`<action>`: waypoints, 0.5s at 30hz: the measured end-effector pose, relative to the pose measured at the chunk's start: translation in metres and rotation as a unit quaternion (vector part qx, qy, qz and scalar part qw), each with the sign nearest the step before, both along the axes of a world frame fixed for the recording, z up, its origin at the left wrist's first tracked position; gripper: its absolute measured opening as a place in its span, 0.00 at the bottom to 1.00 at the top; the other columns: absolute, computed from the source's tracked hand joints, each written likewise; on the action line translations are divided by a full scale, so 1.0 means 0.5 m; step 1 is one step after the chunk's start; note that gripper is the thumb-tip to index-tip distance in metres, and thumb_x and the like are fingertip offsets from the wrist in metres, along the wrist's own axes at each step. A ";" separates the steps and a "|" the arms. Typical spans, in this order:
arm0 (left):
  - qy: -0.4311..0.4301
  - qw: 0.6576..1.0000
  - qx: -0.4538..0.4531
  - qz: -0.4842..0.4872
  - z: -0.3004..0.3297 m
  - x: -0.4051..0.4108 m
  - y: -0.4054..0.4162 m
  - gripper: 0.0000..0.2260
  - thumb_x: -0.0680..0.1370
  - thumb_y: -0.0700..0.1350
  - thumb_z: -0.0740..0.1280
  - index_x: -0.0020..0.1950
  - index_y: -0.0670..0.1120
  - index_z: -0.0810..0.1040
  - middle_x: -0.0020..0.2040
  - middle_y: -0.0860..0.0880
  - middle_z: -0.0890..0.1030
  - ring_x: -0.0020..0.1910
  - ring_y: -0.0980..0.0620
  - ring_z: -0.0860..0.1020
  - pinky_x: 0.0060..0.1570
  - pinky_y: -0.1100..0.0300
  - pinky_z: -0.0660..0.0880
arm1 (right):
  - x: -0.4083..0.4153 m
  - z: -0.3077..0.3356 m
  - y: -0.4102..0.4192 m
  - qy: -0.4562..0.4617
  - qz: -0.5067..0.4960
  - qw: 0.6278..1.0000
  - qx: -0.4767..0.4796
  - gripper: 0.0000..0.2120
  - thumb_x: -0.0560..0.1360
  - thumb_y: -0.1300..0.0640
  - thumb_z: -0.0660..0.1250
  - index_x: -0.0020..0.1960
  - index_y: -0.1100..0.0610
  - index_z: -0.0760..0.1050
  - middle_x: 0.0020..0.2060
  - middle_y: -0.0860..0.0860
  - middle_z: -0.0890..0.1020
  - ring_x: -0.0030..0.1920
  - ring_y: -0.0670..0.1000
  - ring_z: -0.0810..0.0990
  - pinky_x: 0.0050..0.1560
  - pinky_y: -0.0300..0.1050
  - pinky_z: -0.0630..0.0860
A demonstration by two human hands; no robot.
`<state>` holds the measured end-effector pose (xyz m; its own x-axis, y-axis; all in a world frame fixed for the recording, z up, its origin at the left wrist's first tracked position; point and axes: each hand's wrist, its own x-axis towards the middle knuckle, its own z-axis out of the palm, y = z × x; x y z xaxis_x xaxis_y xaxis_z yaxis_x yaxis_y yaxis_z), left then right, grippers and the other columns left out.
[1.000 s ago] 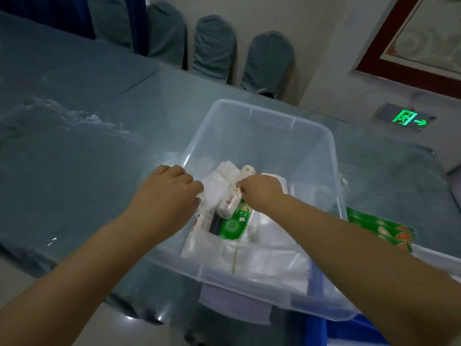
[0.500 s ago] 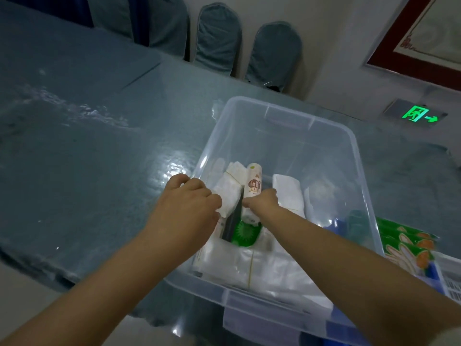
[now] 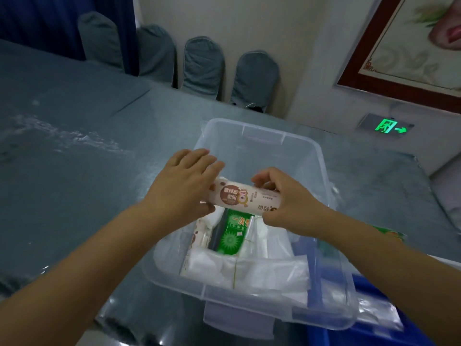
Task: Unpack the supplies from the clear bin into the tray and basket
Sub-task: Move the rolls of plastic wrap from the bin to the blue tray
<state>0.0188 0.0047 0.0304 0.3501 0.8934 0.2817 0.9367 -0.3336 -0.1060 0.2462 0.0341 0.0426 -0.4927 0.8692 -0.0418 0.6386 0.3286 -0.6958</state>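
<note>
A clear plastic bin (image 3: 279,310) stands on the table in front of me. Above its middle, both hands hold a white roll pack (image 3: 245,197) with brown print, lying crosswise. My left hand (image 3: 184,183) grips its left end and my right hand (image 3: 287,198) grips its right end. Inside the bin lie a green packet (image 3: 234,236), another brown-printed white pack (image 3: 202,236) at the left, and white plastic-wrapped packs (image 3: 249,270) near the front wall.
The table (image 3: 74,183) is covered in shiny blue-grey cloth. A blue tray or basket corner (image 3: 374,330) shows at bottom right, with a green packet (image 3: 389,234) behind my right arm. Covered chairs (image 3: 203,63) line the far wall.
The white roll pack has been lifted from among the bin's contents and turned crosswise. My left hand moved from the bin's left side onto the pack's left end.
</note>
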 end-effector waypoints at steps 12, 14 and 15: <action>-0.060 0.979 0.095 0.172 0.033 -0.130 -0.039 0.23 0.59 0.48 0.79 0.49 0.41 0.79 0.41 0.42 0.78 0.34 0.39 0.76 0.31 0.57 0.64 | -0.067 -0.129 0.111 -0.235 0.079 0.968 0.040 0.23 0.72 0.57 0.69 0.67 0.53 0.70 0.62 0.52 0.74 0.61 0.53 0.74 0.58 0.44 0.70; -0.078 0.970 0.106 0.202 0.018 -0.147 -0.051 0.22 0.59 0.46 0.79 0.49 0.40 0.79 0.41 0.40 0.79 0.35 0.38 0.76 0.30 0.54 0.69 | -0.112 -0.179 0.111 -0.302 0.132 0.941 0.073 0.20 0.74 0.52 0.67 0.65 0.51 0.71 0.62 0.51 0.75 0.60 0.54 0.75 0.55 0.46 0.73; -0.088 0.966 0.113 0.215 0.009 -0.153 -0.056 0.23 0.59 0.46 0.79 0.49 0.40 0.79 0.41 0.40 0.79 0.35 0.38 0.77 0.30 0.53 0.70 | -0.134 -0.201 0.109 -0.324 0.142 0.930 0.104 0.21 0.74 0.49 0.66 0.65 0.52 0.71 0.61 0.51 0.75 0.59 0.55 0.75 0.53 0.47 0.74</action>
<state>-0.0578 -0.0234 0.0350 -0.1098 0.8541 0.5084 0.9938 0.1025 0.0425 0.1792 0.0886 -0.0577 -0.6332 0.7305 -0.2558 0.7688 0.6318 -0.0988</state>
